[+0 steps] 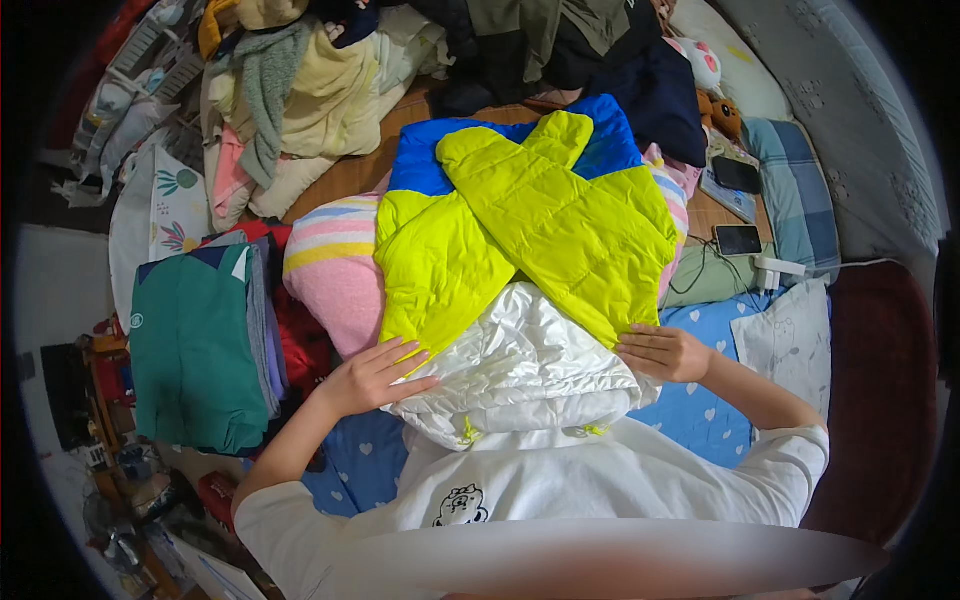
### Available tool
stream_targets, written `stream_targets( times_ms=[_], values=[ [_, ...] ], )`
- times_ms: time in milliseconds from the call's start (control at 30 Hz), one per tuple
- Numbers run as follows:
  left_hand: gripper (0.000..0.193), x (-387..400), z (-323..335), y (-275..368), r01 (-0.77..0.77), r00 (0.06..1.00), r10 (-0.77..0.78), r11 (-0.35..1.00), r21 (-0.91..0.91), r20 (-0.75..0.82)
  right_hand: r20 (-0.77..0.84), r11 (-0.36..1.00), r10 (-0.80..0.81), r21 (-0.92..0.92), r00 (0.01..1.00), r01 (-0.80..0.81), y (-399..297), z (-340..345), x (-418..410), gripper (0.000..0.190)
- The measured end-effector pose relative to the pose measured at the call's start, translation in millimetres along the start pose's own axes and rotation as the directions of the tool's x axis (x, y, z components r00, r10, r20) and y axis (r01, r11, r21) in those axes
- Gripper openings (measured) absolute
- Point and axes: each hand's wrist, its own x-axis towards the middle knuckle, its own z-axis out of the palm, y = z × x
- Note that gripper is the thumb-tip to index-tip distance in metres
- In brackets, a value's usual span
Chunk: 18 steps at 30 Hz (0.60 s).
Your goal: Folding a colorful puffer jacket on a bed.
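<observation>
A puffer jacket (577,217) in neon yellow, blue and white lies in front of me with its sleeves crossed over its body. Its blue panel (424,154) is at the far end. The white quilted part (517,352) is nearest my body, with neon drawcord ends at its hem. My left hand (375,379) rests on the jacket's left side, fingers spread over the yellow and white fabric. On the right side, my right hand (664,354) lays its extended fingers over the yellow edge; its thumb is hidden. Beneath the jacket is a pink striped plush fabric item (330,292).
Folded clothes, a green garment (195,345) on top, are stacked at left. Piled clothes and bedding (330,97) lie beyond, with dark garments (555,45) beside them. At right are two phones (739,241), a white charger (776,267) with cables, and a blue heart-patterned sheet (705,412).
</observation>
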Motion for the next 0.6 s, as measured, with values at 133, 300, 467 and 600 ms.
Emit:
stream_targets(
  times_ms=[133, 300, 467, 600],
  values=[
    [0.043, 0, 0, 2, 0.033, 0.999, -0.033, 0.999, -0.010, -0.003, -0.089, 0.999, 0.045, 0.012, 0.995, -0.044, -6, 4, -4, 0.027],
    [0.041, 0, -11, 4, 0.027, 1.000, -0.027, 1.000, 0.008, 0.005, -0.160, 0.998, 0.050, 0.030, 0.986, -0.046, -8, -4, -1, 0.014],
    [0.038, 0, -21, 8, 0.031, 0.999, -0.032, 0.999, 0.035, 0.012, -0.189, 0.998, 0.061, 0.043, 0.980, -0.053, -11, -12, -6, 0.015],
    [0.037, -2, -26, 13, 0.057, 0.998, -0.057, 0.997, 0.042, 0.002, -0.240, 0.995, 0.097, 0.062, 0.966, -0.085, -14, -18, -13, 0.017]
  ],
)
